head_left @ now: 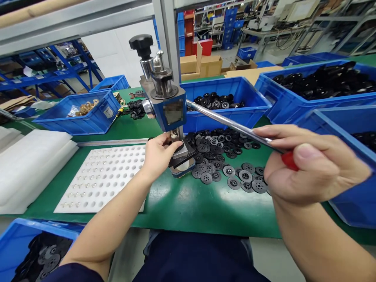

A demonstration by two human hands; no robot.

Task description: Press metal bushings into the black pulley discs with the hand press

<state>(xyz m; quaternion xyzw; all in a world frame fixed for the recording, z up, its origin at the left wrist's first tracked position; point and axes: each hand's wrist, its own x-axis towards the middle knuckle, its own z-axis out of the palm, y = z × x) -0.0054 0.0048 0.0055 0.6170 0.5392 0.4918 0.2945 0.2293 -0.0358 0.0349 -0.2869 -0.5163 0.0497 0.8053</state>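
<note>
A blue hand press (169,111) with a black knob on top stands on the green table (182,211). My left hand (158,154) is at the press base under the ram, its thumb and fingers closed round a small black part (177,147). My right hand (311,164) is wrapped round the red-tipped end of the long metal lever (229,122), which slopes down to the right from the press. Black discs (229,171) lie loose right of the press. Left of it is a white foam tray (117,172) with round holes, several holding small clear pieces.
Blue bins (223,117) with black parts stand behind and at the right; another (79,127) at the left holds tan rings. White foam sheets (35,164) are stacked at the far left. A bin (17,235) of black discs sits at lower left.
</note>
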